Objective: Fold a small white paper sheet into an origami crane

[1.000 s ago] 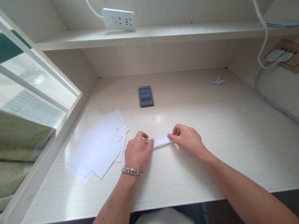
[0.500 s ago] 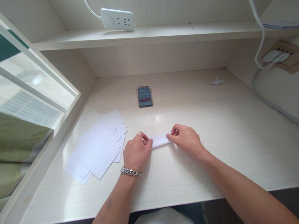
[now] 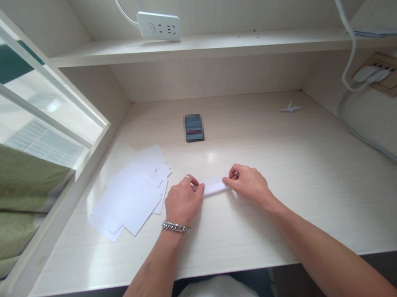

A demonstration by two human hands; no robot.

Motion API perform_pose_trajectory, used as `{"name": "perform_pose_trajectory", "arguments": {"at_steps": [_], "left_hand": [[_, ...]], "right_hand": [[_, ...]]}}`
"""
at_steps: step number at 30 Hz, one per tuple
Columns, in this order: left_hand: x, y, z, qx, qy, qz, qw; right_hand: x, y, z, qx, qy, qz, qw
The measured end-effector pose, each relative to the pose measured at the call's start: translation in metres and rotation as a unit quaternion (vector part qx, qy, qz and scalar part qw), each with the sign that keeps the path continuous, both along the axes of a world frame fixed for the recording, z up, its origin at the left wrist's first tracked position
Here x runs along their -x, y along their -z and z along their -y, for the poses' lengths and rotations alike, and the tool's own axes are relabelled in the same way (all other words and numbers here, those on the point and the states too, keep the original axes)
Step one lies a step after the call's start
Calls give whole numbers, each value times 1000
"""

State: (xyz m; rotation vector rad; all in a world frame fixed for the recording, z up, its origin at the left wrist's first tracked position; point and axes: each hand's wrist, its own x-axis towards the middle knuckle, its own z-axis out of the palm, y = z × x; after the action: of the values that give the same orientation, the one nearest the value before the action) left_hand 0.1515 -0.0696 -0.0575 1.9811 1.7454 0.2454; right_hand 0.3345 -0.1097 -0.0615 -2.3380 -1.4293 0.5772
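Observation:
A narrow folded strip of white paper (image 3: 215,185) stretches between my two hands, low over the desk. My left hand (image 3: 185,200), with a ring and a chain bracelet at the wrist, pinches its left end between thumb and fingers. At the right end, my right hand (image 3: 248,184) grips the paper the same way. Both ends are covered by my fingertips. Loose sheets of white paper (image 3: 134,194) lie overlapping in a fanned pile to the left of my left hand.
A dark, pixelated rectangular object (image 3: 194,128) lies farther back on the desk (image 3: 303,183). A folded paper crane (image 3: 290,107) sits at the back right. On the shelf (image 3: 213,53) stands a white power strip (image 3: 159,26). Cables run from a wall socket (image 3: 386,74) at right.
The whole view has shifted slightly, so everything appears a little farther right. My hands keep the same pinch on the paper strip.

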Motion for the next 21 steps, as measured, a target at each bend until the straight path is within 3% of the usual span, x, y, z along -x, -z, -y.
{"name": "perform_pose_trajectory", "arguments": {"at_steps": [11,16,21], "left_hand": [[1,4,3,-14,14,-59,998],[-2,8,5,-83,77,-27,993],[-5,9,5,-79,95,-1,992]], "right_hand": [[3,3,3,-6,-1,24,1000],[4,5,9,-42,-8,61,997],[4,10,13,-87,-48,41,994]]}}
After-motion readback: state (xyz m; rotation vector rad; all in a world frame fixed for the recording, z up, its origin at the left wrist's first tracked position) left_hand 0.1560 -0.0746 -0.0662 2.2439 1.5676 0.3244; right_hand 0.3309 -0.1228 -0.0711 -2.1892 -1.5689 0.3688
